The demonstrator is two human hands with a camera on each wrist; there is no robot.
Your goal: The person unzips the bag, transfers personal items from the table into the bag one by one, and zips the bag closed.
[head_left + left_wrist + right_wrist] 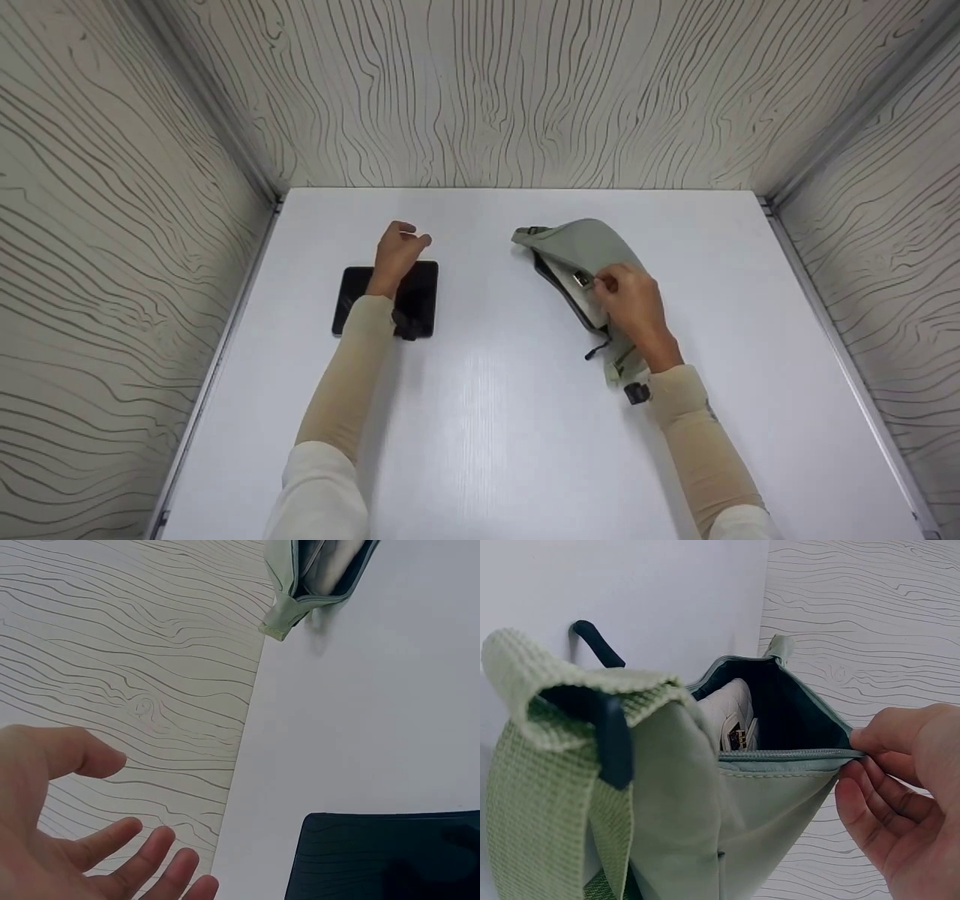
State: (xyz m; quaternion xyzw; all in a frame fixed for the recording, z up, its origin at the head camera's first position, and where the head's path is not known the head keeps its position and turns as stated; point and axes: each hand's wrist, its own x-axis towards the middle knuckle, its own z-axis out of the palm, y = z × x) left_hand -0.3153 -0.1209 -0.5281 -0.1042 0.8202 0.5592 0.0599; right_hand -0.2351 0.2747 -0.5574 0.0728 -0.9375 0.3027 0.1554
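Observation:
A pale green zippered bag [592, 244] lies on the right half of the table with its mouth open. My right hand [632, 298] pinches the zipper edge between thumb and fingers, holding the opening apart, as the right wrist view shows [900, 795]. Inside the bag sits a white quilted item [731, 709] with a gold-coloured clasp [738, 737]. Over on the left, my left hand [397, 253] hovers above a black tablet [418, 300], fingers loosely bent and holding nothing. In the left wrist view its thumb and fingers [161, 847] are spread apart.
The white table [480, 435] is bordered by wood-grain patterned panels [487, 97] at the back and both sides. A green woven strap [540, 817] with a black zipper pull [598, 643] hangs at the bag's near end.

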